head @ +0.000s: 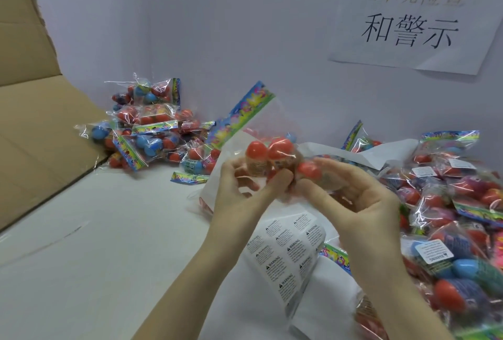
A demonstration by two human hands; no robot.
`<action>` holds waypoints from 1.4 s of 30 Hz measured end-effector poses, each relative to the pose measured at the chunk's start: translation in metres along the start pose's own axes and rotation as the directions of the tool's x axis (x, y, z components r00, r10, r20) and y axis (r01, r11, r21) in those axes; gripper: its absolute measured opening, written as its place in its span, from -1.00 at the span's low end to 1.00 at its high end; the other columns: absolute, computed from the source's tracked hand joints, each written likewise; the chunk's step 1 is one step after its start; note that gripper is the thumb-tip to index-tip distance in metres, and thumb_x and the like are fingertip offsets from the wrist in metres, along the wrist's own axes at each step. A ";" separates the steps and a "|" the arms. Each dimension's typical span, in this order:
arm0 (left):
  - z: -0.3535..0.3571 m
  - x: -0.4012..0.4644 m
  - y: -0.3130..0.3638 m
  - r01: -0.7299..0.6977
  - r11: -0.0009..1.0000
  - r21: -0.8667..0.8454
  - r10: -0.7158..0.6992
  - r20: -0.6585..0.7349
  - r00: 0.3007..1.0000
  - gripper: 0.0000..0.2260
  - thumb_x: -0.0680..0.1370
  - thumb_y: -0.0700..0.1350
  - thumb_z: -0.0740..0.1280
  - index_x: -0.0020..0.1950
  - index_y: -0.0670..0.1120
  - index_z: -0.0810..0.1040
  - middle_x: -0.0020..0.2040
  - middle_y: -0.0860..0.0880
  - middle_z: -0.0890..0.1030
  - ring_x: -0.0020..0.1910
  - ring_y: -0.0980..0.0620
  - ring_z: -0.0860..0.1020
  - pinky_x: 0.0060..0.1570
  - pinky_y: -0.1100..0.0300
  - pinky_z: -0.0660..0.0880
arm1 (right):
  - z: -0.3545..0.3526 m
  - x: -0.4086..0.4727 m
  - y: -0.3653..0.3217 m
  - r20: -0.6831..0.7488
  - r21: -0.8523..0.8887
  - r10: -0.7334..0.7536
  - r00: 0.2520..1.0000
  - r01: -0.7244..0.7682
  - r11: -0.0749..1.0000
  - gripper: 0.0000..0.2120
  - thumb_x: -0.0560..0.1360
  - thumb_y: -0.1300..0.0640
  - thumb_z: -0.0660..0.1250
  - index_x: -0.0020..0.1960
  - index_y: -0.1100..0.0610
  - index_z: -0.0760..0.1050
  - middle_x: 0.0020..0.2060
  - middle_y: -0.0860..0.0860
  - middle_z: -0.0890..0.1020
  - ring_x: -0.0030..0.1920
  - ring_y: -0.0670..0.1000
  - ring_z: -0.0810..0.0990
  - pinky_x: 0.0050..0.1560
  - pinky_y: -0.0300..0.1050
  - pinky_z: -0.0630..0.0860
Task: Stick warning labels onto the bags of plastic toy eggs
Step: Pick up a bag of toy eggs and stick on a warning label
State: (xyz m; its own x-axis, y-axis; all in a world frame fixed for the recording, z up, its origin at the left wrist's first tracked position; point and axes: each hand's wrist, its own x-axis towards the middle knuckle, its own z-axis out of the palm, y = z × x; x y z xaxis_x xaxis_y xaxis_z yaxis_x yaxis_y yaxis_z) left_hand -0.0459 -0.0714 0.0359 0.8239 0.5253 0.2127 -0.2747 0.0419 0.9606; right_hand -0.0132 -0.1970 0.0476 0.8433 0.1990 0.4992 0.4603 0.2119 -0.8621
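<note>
Both hands are up over the label sheet (285,255), pinching one bag of eggs (272,160) between them: left hand (239,187) fingers curled round the bag's left end, right hand (362,198) fingers closed on its right end. No label shows on it from here. The slick film could slip or crumple, and then a sticker would go on creased. Right of the sheet sits the labelled pile (457,203); mixing this bag in unlabelled is the real risk. Far left of the sheet lies another heap (147,124).

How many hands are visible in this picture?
2. The left hand and the right hand both hold the bag of eggs at the centre.
</note>
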 end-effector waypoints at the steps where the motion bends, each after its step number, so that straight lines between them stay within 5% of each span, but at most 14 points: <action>1: 0.002 0.001 -0.001 0.033 0.999 0.010 -0.032 -0.013 0.999 -0.43 0.16 0.27 0.51 0.02 0.02 0.45 -0.14 0.06 0.52 -0.26 0.25 0.50 -0.21 0.42 0.43 | 0.000 -0.001 0.001 -0.073 -0.088 -0.084 0.994 0.077 0.993 -0.66 0.18 0.03 0.50 -0.06 0.06 0.61 -0.21 -0.04 0.70 -0.18 -0.07 0.66 -0.13 -0.24 0.55; 4: 0.005 0.002 0.006 0.250 0.951 -0.182 -0.220 0.171 0.960 -0.40 0.19 0.35 0.36 -0.02 -0.09 0.56 -0.18 -0.01 0.57 -0.36 0.19 0.56 -0.38 0.34 0.49 | 0.002 -0.005 0.005 -0.110 -0.447 -0.416 0.903 0.329 0.832 -0.72 0.33 0.12 0.48 0.01 0.09 0.55 -0.10 0.00 0.65 -0.11 0.03 0.63 -0.03 -0.10 0.54; 7: -0.002 0.001 0.008 0.317 0.910 -0.266 -0.188 0.418 0.889 -0.37 0.24 0.37 0.39 0.04 -0.11 0.64 -0.08 -0.07 0.63 -0.11 0.07 0.60 -0.24 0.20 0.57 | 0.005 -0.006 0.006 0.111 -0.517 -0.492 0.863 0.473 0.713 -0.66 0.30 0.17 0.48 0.06 0.14 0.55 -0.03 -0.01 0.62 0.00 -0.04 0.59 0.09 -0.22 0.49; 10: -0.009 0.003 0.009 0.265 0.889 -0.373 -0.149 0.310 0.939 -0.47 0.31 0.05 0.48 0.20 -0.16 0.55 -0.02 -0.11 0.64 -0.09 0.02 0.60 -0.20 0.25 0.56 | 0.006 -0.007 0.003 0.246 -0.292 -0.303 0.921 0.369 0.883 -0.61 0.30 0.07 0.48 0.11 0.03 0.54 0.05 -0.07 0.62 0.10 -0.10 0.57 0.14 -0.27 0.44; 13: -0.017 0.010 0.011 0.174 0.846 -0.504 -0.162 0.068 0.984 -0.61 0.21 -0.11 0.40 0.02 -0.14 0.62 -0.22 -0.03 0.63 -0.24 0.07 0.60 -0.40 0.36 0.50 | 0.001 -0.004 0.006 0.005 -0.239 -0.151 0.988 0.148 0.960 -0.78 0.36 0.02 0.41 0.01 -0.10 0.53 0.00 -0.14 0.62 0.08 -0.10 0.55 0.12 -0.19 0.45; 15: -0.025 0.014 0.014 0.114 0.849 -0.516 -0.131 0.003 0.991 -0.81 0.19 -0.13 0.38 -0.23 -0.06 0.64 -0.30 0.01 0.64 -0.30 0.09 0.61 -0.43 0.38 0.46 | -0.003 0.000 0.011 -0.084 -0.429 -0.054 0.995 0.013 0.903 -0.80 0.43 0.05 0.39 0.03 -0.11 0.49 0.03 -0.16 0.57 0.12 -0.12 0.50 0.14 -0.21 0.41; 20: -0.041 0.015 0.018 0.286 0.898 -0.334 -0.254 0.136 0.958 -0.92 0.12 -0.14 0.36 -0.43 0.01 0.54 -0.40 0.03 0.60 -0.41 0.11 0.57 -0.27 0.16 0.28 | -0.002 -0.002 0.032 0.118 -0.800 0.355 0.927 -0.123 0.587 -0.52 0.48 -0.05 0.29 0.36 -0.13 0.22 0.16 -0.05 0.47 0.19 0.01 0.42 0.03 -0.18 0.32; 23: -0.046 0.016 0.017 0.359 0.914 -0.191 -0.319 0.212 0.924 -0.90 0.21 -0.14 0.36 -0.47 0.05 0.53 -0.43 0.10 0.57 -0.44 0.16 0.55 -0.25 0.14 0.27 | -0.001 -0.001 0.031 0.085 -0.589 0.302 0.949 -0.197 0.784 -0.71 0.48 0.15 0.32 0.14 -0.11 0.40 -0.06 -0.09 0.56 -0.14 -0.14 0.57 -0.34 -0.39 0.40; 26: -0.049 0.021 0.012 0.344 0.917 -0.204 -0.286 0.266 0.920 -0.70 0.43 -0.23 0.28 -0.47 0.01 0.61 -0.43 0.05 0.59 -0.41 0.08 0.57 -0.41 0.17 0.45 | -0.005 0.002 0.027 -0.034 -0.315 0.197 0.980 -0.198 0.928 -0.70 0.46 0.28 0.32 -0.05 -0.13 0.42 -0.17 -0.11 0.57 -0.33 -0.29 0.54 -0.42 -0.43 0.43; 30: -0.041 0.017 0.012 0.320 0.910 -0.262 -0.231 0.319 0.919 -0.81 0.40 -0.24 0.28 -0.32 -0.05 0.65 -0.37 0.03 0.65 -0.34 0.05 0.63 -0.46 0.23 0.51 | -0.006 0.004 0.027 -0.082 -0.221 0.173 0.982 -0.187 0.957 -0.68 0.47 0.27 0.29 -0.20 -0.18 0.42 -0.19 -0.04 0.56 -0.25 -0.09 0.53 -0.28 -0.18 0.45; 34: -0.036 0.015 0.005 0.306 0.887 -0.346 -0.198 0.312 0.929 -0.83 0.47 -0.25 0.22 -0.02 -0.18 0.57 -0.21 -0.05 0.66 -0.15 -0.05 0.64 -0.27 0.17 0.54 | -0.005 0.003 0.024 -0.031 -0.236 0.142 0.989 -0.145 0.961 -0.68 0.48 0.34 0.24 -0.27 -0.04 0.51 -0.32 -0.21 0.61 -0.44 -0.29 0.47 -0.44 -0.43 0.38; 37: -0.032 0.014 0.002 0.319 0.885 -0.338 -0.196 0.353 0.915 -0.77 0.40 -0.24 0.30 0.04 -0.20 0.59 -0.12 -0.10 0.63 0.06 -0.18 0.58 -0.09 0.11 0.53 | -0.004 0.003 0.026 0.002 -0.231 0.167 0.986 -0.162 0.959 -0.70 0.50 0.30 0.26 -0.22 -0.07 0.59 -0.08 -0.07 0.65 -0.09 -0.16 0.60 -0.18 -0.32 0.51; 39: -0.026 0.009 0.007 0.290 0.881 -0.374 -0.101 0.451 0.887 -0.79 0.33 -0.23 0.32 -0.10 -0.14 0.67 -0.18 -0.05 0.68 -0.07 -0.06 0.63 -0.12 0.17 0.59 | -0.003 0.003 0.024 0.036 -0.221 0.186 0.982 -0.173 0.960 -0.75 0.49 0.24 0.30 -0.18 -0.09 0.59 -0.02 -0.03 0.64 0.06 -0.03 0.57 0.05 -0.11 0.52; 42: -0.019 0.008 0.007 0.249 0.864 -0.438 -0.029 0.449 0.893 -0.82 0.33 -0.26 0.33 -0.21 -0.08 0.70 -0.24 -0.01 0.69 -0.24 0.03 0.66 -0.21 0.24 0.59 | -0.001 0.001 0.019 0.093 -0.305 0.164 0.982 -0.128 0.944 -0.78 0.46 0.17 0.36 -0.15 -0.18 0.58 -0.05 -0.12 0.62 0.02 -0.07 0.54 0.17 0.06 0.46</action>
State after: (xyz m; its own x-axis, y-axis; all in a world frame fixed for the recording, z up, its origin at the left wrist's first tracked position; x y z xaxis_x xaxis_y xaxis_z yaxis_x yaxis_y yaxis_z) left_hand -0.0507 -0.0509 0.0404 0.9664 0.0866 0.2420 -0.2497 0.5395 0.8041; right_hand -0.0033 -0.1942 0.0317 0.8776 0.3195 0.3573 0.4107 -0.1170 -0.9042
